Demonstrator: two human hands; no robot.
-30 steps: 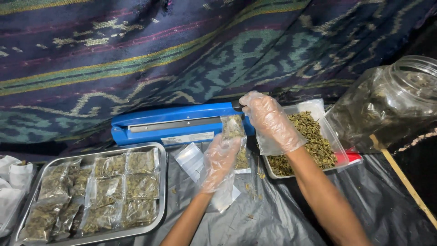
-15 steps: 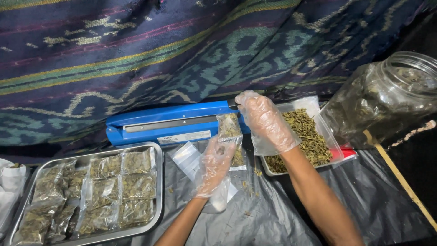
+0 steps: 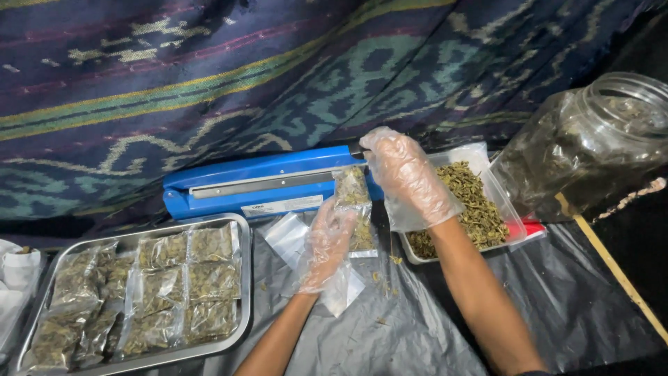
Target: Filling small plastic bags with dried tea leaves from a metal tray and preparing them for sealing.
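Your left hand (image 3: 327, 244) pinches the small clear bag (image 3: 353, 202) of dried herb from below – its top sits at the blue sealer (image 3: 264, 184), far of your fingers. Your right hand (image 3: 407, 177) rests, fingers curled, on the sealer's right end.

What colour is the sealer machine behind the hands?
Bright blue, with a silver sealing bar along its top; the head view shows the sealer clearly.

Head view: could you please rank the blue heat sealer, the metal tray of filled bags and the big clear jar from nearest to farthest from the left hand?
From the left hand:
1. Blue heat sealer, just behind.
2. Metal tray, on the left.
3. Clear jar, far right.
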